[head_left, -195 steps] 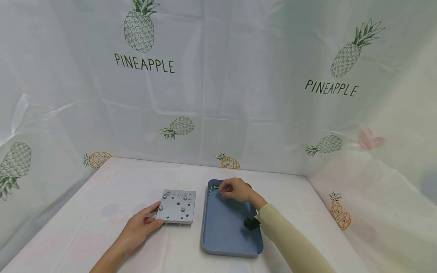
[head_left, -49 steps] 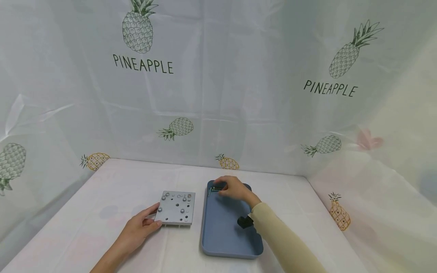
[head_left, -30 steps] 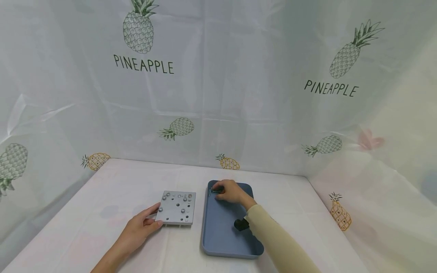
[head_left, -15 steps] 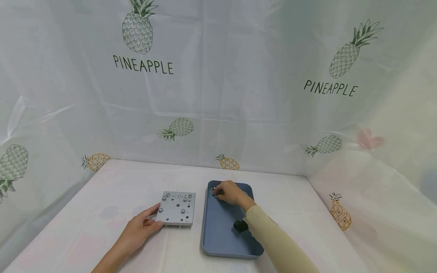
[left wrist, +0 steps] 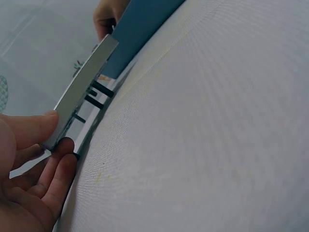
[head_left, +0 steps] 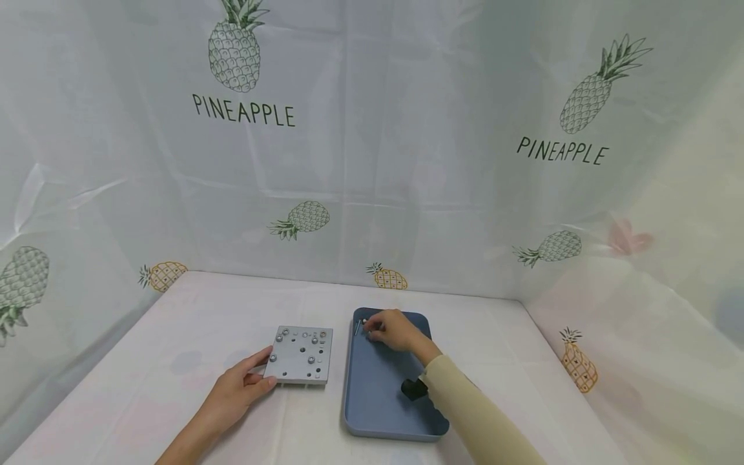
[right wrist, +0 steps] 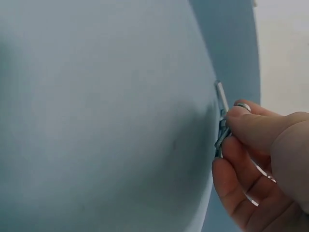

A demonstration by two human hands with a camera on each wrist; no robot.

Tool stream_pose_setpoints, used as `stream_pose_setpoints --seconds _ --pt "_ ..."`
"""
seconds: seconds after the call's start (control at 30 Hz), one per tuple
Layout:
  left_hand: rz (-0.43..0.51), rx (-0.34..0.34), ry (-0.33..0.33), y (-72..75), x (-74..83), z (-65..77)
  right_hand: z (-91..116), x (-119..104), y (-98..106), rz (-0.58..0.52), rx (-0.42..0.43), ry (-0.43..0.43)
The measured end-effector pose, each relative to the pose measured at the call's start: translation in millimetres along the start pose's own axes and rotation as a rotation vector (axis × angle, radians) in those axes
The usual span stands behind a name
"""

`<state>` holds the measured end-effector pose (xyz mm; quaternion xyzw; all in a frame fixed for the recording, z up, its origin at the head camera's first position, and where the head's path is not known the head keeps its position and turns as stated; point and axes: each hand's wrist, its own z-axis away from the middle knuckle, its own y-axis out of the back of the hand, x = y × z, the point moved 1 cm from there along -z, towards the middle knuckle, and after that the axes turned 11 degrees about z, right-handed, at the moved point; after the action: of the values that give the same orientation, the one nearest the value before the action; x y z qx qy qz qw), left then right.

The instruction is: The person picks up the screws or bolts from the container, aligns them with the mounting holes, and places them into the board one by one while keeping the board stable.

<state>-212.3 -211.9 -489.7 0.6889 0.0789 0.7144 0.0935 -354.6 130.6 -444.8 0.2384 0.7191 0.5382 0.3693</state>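
Observation:
My left hand (head_left: 235,391) grips the near left edge of a square metal plate (head_left: 296,361), thumb on top and fingers below. Several screw heads (head_left: 311,360) and open holes show on its face. In the left wrist view, screw shanks (left wrist: 102,89) stick out under the plate, which is held tilted in that view. Over the far left end of a blue tray (head_left: 378,394), my right hand (head_left: 395,329) pinches a screw (right wrist: 243,106) between thumb and fingers. Another screw (right wrist: 221,96) lies beside the fingertips against the tray wall.
The tray stands to the right of the plate on a white-covered table (head_left: 232,303). A black wrist-worn piece (head_left: 414,389) hangs below my right sleeve. A pineapple-print curtain (head_left: 430,194) rises behind the table.
Since the earliest frame, a screw head has appeared in the plate's far right corner. Lately my right hand has lowered to the screws in the tray and pinched one. The left hand keeps still.

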Motion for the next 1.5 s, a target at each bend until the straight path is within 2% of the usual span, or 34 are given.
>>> stream_pose_setpoints --seconds 0.23,0.73,1.07,1.5 --pt "-0.002 0.005 0.006 -0.1 0.8 0.1 1.8 -4.2 5.7 -0.084 0.016 -0.006" --pt "0.007 -0.001 0.006 -0.1 -1.1 -0.9 -1.5 -17.2 5.5 -0.33 -0.006 -0.111" --pt "0.034 -0.007 0.0 -0.1 1.7 1.1 -6.8 -34.5 6.5 -0.358 -0.009 -0.078" --pt "0.019 -0.002 0.004 -0.2 -1.0 -0.7 -14.4 -50.7 1.7 -0.381 -0.022 -0.086"
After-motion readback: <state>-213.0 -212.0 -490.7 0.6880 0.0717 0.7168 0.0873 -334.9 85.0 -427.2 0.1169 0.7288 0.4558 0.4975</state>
